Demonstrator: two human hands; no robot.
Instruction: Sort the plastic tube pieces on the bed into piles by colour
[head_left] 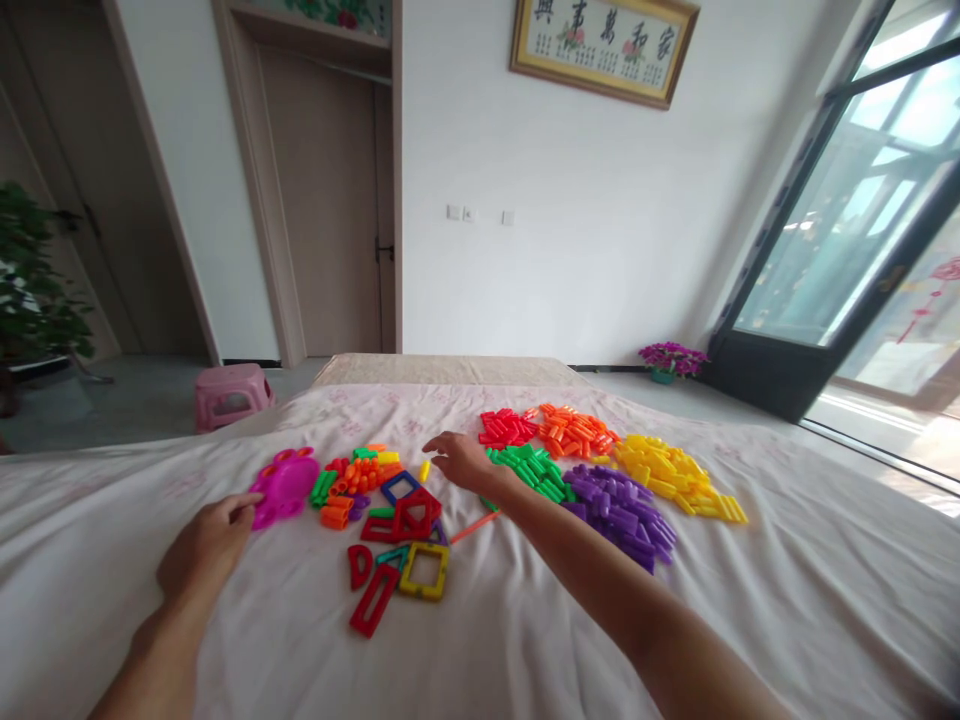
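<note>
We see the left hand (206,540) drawn narrow, its thumb and fingers meeting at the near-left edge of a magenta paw-shaped tray (291,487), which lies on the pale patterned cloth (525,630). The right hand (466,460) reaches across, fingers loosely bent and slightly parted; we see nothing between them, and the nearest thing is a small yellow piece (424,470) just beneath the fingertips (the underside of the palm is hidden from us). Between the tray and that yellow piece we find a mixed cluster of small pieces (365,476) in orange, green, red, purple and yellow. Nearer to us a heap of flat frames overlaps: a blue square frame (386,489), several red ones, a yellow square frame (422,590) and a red rectangular frame (362,627). A thin orange stick (474,527) lies near them, partly behind the right forearm. Beyond that arm and to its right we count five piles sorted by colour: the red pile (506,428), the orange pile (574,432), the green pile (534,470), the purple pile (622,510) and the yellow pile (667,475). Past the cloth's left edge, we notice a pink stool (236,385).
</note>
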